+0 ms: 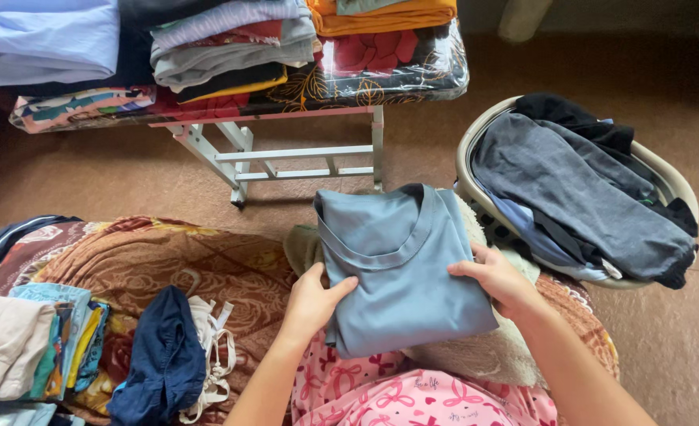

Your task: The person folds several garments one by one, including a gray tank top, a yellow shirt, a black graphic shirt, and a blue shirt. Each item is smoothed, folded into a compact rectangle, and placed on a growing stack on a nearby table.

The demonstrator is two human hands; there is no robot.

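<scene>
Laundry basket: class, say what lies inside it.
The laundry basket holds a grey garment on top, black clothes behind and pale blue cloth beneath. The bottom is covered.

The shirt (401,264) is grey-blue with a ribbed round collar, folded into a neat rectangle, collar end pointing away. It lies tilted over the lap, gripped at its 2 side edges, near corner hanging.

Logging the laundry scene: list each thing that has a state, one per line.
Grey-blue shirt: folded, held at both side edges.
Left hand: gripping the shirt's left edge.
Right hand: gripping the shirt's right edge.
Laundry basket: full, dark clothes heaped unfolded.
Navy garment: crumpled, unfolded.
Clothes on the ironing table: folded, stacked.
</scene>
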